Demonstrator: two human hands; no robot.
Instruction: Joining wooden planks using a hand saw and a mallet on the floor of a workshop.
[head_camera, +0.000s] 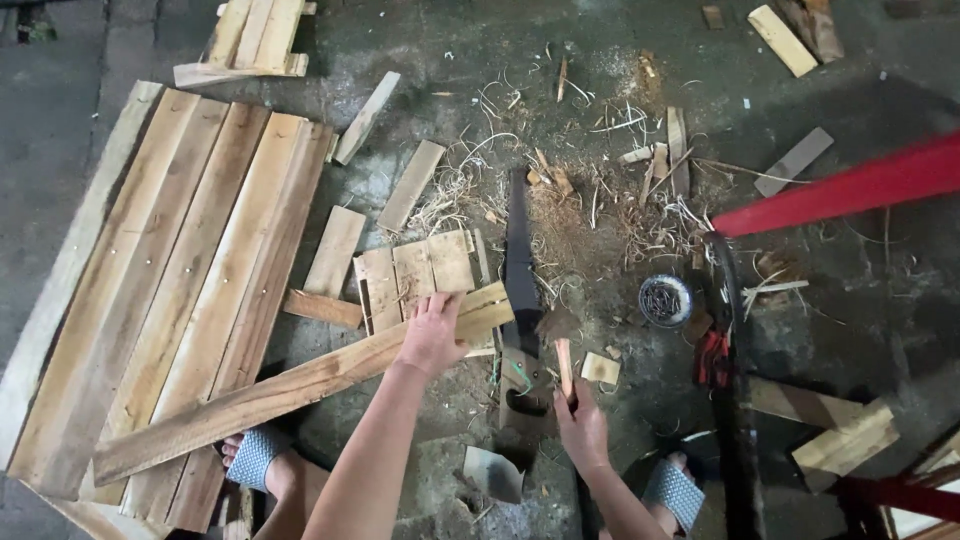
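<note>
— Wood first: what's your right hand (583, 428) got?
— My fingers are clamped on a hammer (562, 355) handle, just right of the saw (520, 290).
— And the left hand (432, 335)?
— Pressed flat, fingers together, on the long plank (290, 390), left of the saw; the nail tin (665, 300) sits beyond.

Person, seen from above: two bare forearms, no sleeves, watch or gloves. Left hand (432, 335) and right hand (583, 430) uncovered, no rings visible. Feet in open sandals (673, 492) with wide grey-blue, woven-patterned straps; toes exposed.
</note>
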